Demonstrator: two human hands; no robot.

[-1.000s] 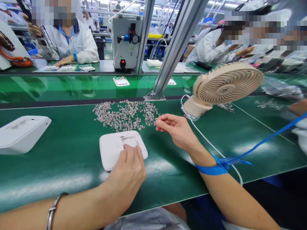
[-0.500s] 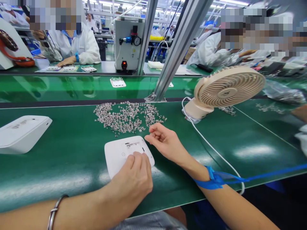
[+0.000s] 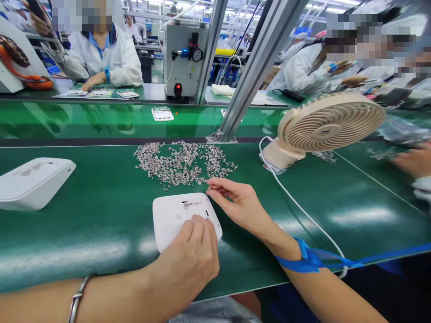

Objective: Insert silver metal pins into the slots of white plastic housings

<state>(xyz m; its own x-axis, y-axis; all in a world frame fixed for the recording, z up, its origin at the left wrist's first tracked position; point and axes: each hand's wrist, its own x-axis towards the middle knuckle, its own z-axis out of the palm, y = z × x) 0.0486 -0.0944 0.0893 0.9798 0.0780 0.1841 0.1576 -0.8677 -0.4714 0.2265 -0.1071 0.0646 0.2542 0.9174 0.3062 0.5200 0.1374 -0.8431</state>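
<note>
A white plastic device housing [image 3: 171, 226] with rounded corners lies on the green bench, its recess, narrow slots and cluster of small holes facing up. My left hand [image 3: 195, 251] is over its near right part, fingers pinched together; whatever they hold is hidden. Just beyond the housing spreads a loose pile of small metal parts [image 3: 178, 166], too fine to make out singly. At the pile's near right edge is my right hand [image 3: 232, 199], thumb and forefinger closed at the tips on what looks like one small metal part. A blue strap circles the right wrist.
A second white housing [image 3: 37, 184] stands at the left. To the right is a beige fan [image 3: 326, 128] with a white cable [image 3: 296, 202]. A metal post [image 3: 249, 67] rises behind the pile. Beyond runs a green conveyor [image 3: 117, 121] carrying white housings. Co-workers sit across and at right.
My right hand's fingertips have come closer together at the pile's edge. My left hand stays pinched over the housing. A co-worker's hand has come into view at the right edge.
</note>
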